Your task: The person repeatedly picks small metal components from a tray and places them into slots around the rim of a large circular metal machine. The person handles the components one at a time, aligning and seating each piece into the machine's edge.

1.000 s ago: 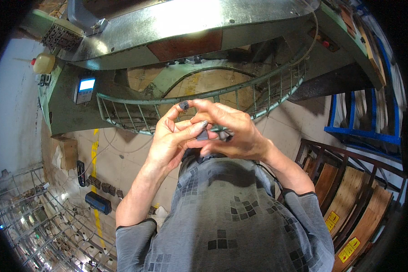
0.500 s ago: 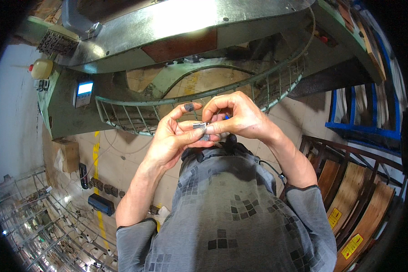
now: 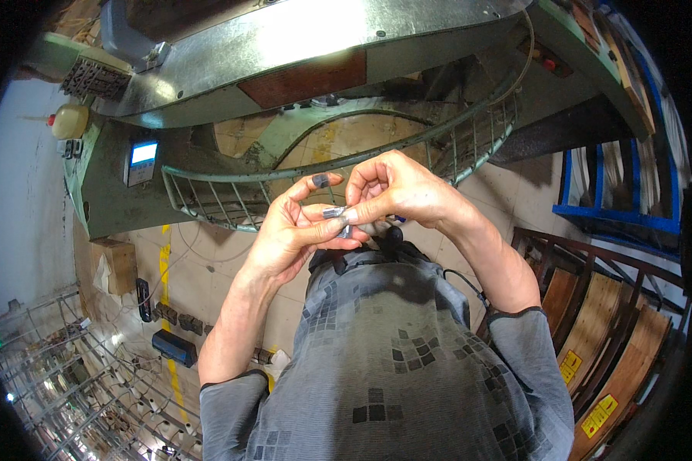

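A small silvery metal piece [image 3: 333, 212] sits between my two hands in front of my body. My left hand [image 3: 288, 237] is closed on it, the thumb pressing it against the fingers below. The left index finger stands apart and has a dark wrap [image 3: 321, 181] near its tip. From the other side my right hand [image 3: 407, 194] comes in with thumb and index finger pinched at the piece's right end. Whether the right fingers grip the piece itself or something tiny beside it is hidden. Much of the piece is covered by my fingers.
Beyond my hands curves a green metal rail [image 3: 300, 170] below a shiny machine top [image 3: 254, 46]. A small lit screen [image 3: 142, 154] is on the machine's left. Wooden boards [image 3: 584, 315] in a rack stand at right, near a blue frame [image 3: 619, 217]. A cardboard box [image 3: 114, 265] sits left.
The metal piece has turned slightly between my fingers, and less of its face shows. My right hand's knuckles have shifted a little; both hands stay at nearly the same place.
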A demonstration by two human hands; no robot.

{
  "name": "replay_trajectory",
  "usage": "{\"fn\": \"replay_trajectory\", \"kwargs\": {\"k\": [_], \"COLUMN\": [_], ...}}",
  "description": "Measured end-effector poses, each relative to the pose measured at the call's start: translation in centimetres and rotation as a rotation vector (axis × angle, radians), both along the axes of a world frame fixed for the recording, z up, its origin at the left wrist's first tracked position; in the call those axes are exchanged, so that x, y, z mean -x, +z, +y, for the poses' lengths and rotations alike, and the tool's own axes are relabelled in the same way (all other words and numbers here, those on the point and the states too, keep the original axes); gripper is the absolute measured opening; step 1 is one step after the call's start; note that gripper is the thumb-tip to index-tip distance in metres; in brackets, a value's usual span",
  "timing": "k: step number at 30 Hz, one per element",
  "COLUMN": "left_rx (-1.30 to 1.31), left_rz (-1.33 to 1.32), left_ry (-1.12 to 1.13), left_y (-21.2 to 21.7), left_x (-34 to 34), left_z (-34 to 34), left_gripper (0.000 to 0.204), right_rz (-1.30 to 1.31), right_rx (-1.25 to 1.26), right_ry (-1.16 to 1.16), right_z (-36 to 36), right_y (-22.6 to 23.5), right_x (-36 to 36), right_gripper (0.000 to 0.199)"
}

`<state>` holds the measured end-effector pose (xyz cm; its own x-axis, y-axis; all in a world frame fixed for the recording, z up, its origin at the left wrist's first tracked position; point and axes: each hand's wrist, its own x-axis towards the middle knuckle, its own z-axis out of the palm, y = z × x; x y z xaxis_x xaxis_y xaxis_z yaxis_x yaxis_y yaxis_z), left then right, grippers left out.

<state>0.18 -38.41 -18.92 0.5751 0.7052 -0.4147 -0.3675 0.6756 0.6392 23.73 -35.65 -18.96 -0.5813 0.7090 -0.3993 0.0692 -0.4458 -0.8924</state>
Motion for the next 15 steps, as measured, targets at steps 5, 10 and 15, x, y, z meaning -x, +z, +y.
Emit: {"fn": "replay_trajectory", "kwargs": {"k": [5, 10, 15], "left_rx": [0.022, 0.013, 0.040], "left_rz": [-0.027, -0.013, -0.052], "left_ry": [-0.006, -0.023, -0.021], "left_y": [-0.18, -0.34, -0.69], "left_x": [-0.04, -0.06, -0.17], "left_z": [0.17, 0.50, 0.52], "left_gripper": [0.070, 0.071, 0.074], "right_rz": [0.065, 0.057, 0.084], "right_rx": [0.059, 0.057, 0.092], "right_ry": [-0.013, -0.020, 0.024], "right_z": [0.17, 0.29, 0.69], "right_y": [0.15, 0.34, 0.30], "right_x": [-0.12, -0.17, -0.39], "right_gripper": [0.023, 0.023, 0.021]}}
